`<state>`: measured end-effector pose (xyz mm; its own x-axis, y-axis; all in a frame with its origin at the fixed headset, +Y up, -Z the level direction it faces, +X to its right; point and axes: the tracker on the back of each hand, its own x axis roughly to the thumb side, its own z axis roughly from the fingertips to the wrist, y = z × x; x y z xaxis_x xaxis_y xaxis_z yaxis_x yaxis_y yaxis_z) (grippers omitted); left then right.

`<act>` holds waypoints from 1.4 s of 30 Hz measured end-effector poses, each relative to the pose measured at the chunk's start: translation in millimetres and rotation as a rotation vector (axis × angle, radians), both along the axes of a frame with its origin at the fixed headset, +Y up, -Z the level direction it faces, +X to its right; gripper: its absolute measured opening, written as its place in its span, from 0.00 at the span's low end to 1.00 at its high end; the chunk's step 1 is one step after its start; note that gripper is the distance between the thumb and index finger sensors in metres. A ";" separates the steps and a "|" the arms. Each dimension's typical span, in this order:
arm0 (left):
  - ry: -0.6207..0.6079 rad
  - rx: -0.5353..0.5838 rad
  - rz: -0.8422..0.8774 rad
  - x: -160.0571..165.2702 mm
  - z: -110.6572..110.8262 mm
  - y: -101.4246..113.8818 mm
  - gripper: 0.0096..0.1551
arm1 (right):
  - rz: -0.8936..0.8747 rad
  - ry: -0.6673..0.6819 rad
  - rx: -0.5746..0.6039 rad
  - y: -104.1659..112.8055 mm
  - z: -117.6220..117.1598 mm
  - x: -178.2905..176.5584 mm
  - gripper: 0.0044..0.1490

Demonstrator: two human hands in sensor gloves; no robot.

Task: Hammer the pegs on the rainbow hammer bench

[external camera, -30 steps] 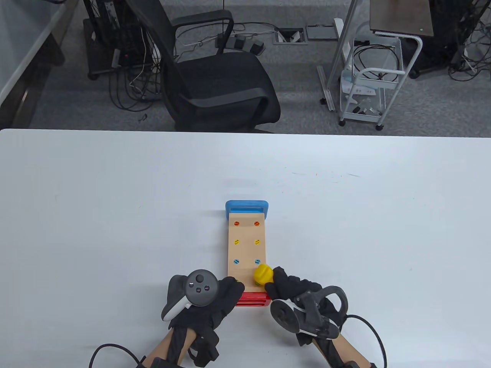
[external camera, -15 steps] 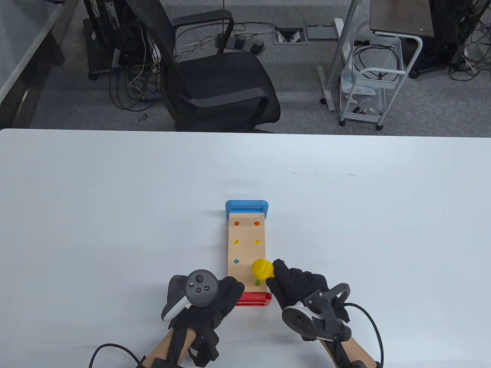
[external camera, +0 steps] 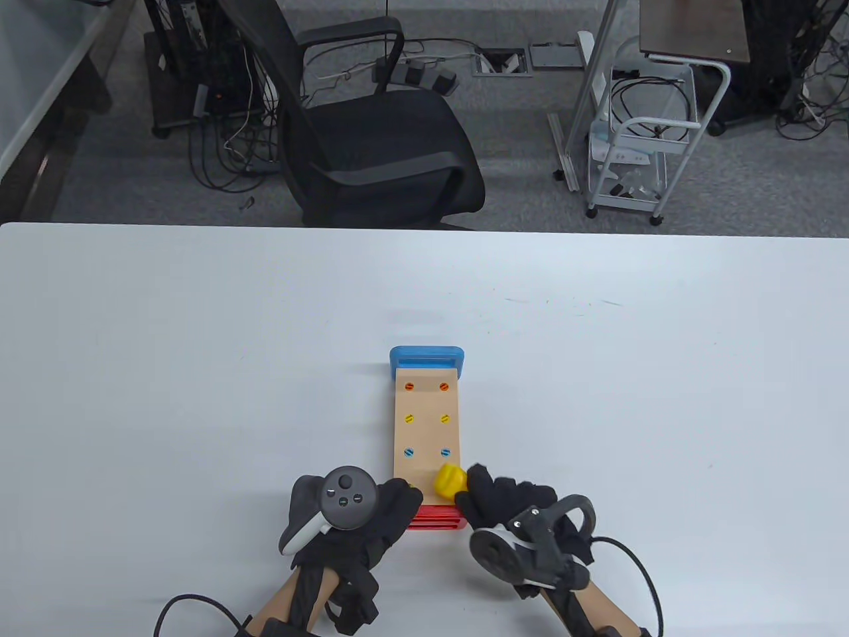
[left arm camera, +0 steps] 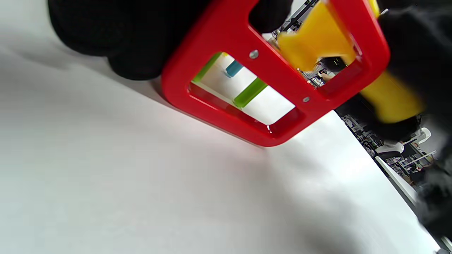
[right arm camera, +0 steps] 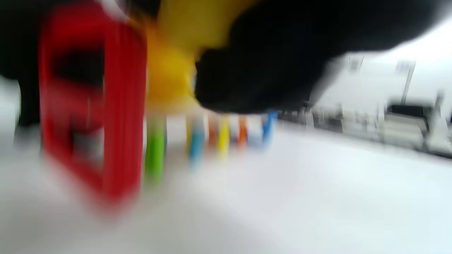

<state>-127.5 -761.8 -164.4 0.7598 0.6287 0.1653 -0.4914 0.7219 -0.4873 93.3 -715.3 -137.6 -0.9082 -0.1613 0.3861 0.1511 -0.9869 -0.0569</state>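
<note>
The wooden hammer bench point(external camera: 426, 424) lies lengthwise on the table, with a blue end point(external camera: 427, 359) far and a red end point(external camera: 434, 517) near. Orange, yellow and blue pegs sit flush in its top. My left hand point(external camera: 371, 514) grips the red end point(left arm camera: 261, 84) at its left corner. My right hand point(external camera: 504, 501) grips the yellow hammer point(external camera: 450, 479), whose head is down over the near right green peg. That peg's green shaft point(left arm camera: 249, 92) shows under the bench. The right wrist view is motion-blurred; the hammer point(right arm camera: 169, 77) shows beside the red end point(right arm camera: 106, 106).
The white table point(external camera: 199, 365) stretches wide on both sides of the bench. Beyond its far edge stand a black office chair point(external camera: 371, 133) and a white wire cart point(external camera: 637, 152). Cables trail from both wrists at the near edge.
The hammer rose off the near right green peg half a second ago, hanging over the blue one, and has now swung back down onto the green peg. My left hand has not moved.
</note>
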 end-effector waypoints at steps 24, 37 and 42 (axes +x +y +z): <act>-0.013 -0.005 0.007 -0.9 -0.5 -0.8 0.32 | -0.372 -0.392 0.099 51.0 -170.7 133.9 0.42; -0.013 -0.001 0.008 -1.4 -0.7 -0.7 0.32 | -0.267 -0.639 -0.056 -45.6 -236.8 155.8 0.44; -0.014 -0.002 0.009 -1.5 -0.9 -0.5 0.32 | -0.159 -0.675 -0.071 -57.9 -240.6 161.0 0.44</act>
